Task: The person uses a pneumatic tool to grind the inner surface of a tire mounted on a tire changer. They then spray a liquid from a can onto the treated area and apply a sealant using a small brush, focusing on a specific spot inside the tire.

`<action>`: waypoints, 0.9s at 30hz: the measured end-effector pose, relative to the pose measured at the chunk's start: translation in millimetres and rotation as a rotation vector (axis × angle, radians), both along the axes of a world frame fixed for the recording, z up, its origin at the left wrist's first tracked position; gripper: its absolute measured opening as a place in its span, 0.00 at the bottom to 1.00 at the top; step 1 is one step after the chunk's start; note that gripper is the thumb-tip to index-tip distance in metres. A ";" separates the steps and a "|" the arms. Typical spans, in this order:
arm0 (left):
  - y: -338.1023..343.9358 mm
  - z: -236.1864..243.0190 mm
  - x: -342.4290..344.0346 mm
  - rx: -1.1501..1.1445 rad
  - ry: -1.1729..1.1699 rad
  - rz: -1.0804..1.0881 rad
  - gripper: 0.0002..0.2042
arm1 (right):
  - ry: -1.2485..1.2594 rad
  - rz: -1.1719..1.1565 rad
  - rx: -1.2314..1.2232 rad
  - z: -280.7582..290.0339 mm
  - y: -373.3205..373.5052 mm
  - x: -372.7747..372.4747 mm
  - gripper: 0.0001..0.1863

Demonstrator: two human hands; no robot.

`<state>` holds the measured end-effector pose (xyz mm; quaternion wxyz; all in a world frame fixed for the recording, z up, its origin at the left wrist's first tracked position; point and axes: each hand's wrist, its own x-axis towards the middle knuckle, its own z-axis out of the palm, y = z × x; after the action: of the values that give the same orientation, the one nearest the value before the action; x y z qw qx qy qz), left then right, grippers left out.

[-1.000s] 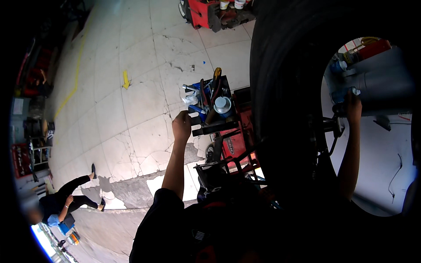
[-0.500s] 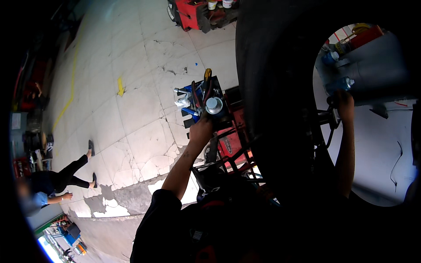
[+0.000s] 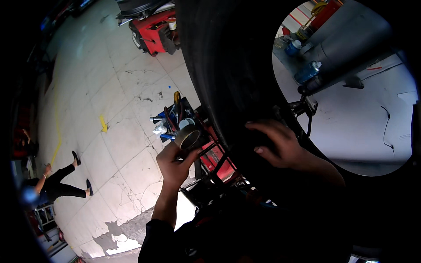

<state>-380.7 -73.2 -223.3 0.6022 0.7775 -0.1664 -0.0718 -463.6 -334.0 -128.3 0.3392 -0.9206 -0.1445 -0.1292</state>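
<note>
My left hand (image 3: 174, 165) has its fingers and thumb closed on a round brown ring-shaped thing (image 3: 187, 137) with a dark hollow, tilted toward me. Just behind it stands a jar with a pale round top (image 3: 186, 123), partly hidden. Pliers with a yellow end (image 3: 177, 98) and a blue-handled tool (image 3: 167, 136) are in the dark tool tray (image 3: 188, 103) there. My right hand (image 3: 280, 147) is open, thumb and fingers apart, with nothing seen in it. It is in front of a large black tyre-like ring (image 3: 215, 65); whether it touches the ring I cannot tell.
Through the ring's opening show a blue spray can (image 3: 308, 72), another blue can (image 3: 293, 48) and a dark metal joint (image 3: 302, 106). A red wheeled machine (image 3: 153, 33) stands beyond. At the far left a person (image 3: 61, 182) is on the tiled floor (image 3: 127, 131).
The view has shifted. My left hand has left the jar and now holds the brown ring-shaped thing. My right hand has come away from the metal part inside the opening, toward the left.
</note>
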 end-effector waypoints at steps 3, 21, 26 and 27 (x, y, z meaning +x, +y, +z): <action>-45.1 46.3 -2.1 -0.109 0.182 -0.117 0.12 | 0.273 -0.055 0.233 -12.1 47.0 14.5 0.26; -132.5 -41.8 -2.6 -0.033 -0.193 -0.497 0.08 | 0.706 -0.755 -0.225 -173.9 -75.5 103.7 0.23; -143.8 -54.3 1.7 -0.200 -0.012 -0.395 0.07 | 0.812 -0.577 -0.454 -184.7 -91.8 66.2 0.22; -142.8 -55.7 0.3 -0.184 -0.007 -0.387 0.07 | 0.835 -0.571 -0.454 -165.3 -85.4 70.7 0.22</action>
<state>-380.4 -216.0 -279.0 0.6453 0.6730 -0.3202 -0.1679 -392.9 -419.4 -293.6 0.1120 -0.9462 0.2333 0.1942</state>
